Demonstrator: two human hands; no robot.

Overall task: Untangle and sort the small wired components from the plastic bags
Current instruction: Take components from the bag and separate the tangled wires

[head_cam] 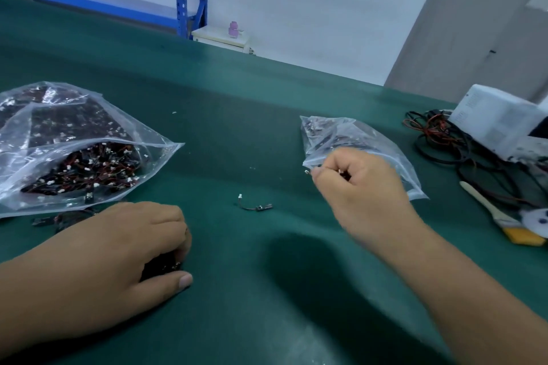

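Bare left hand (118, 249) and bare right hand (364, 187), forearms bare, thumbnail (185, 280) trimmed short.

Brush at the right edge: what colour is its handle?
Cream. The brush handle shows best in the head view.

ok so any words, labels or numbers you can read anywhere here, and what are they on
No text is readable.
White box: grey printed blocks on its side, too blurred to read.
Big plastic bag: no print shows.
Small plastic bag: no print shows.
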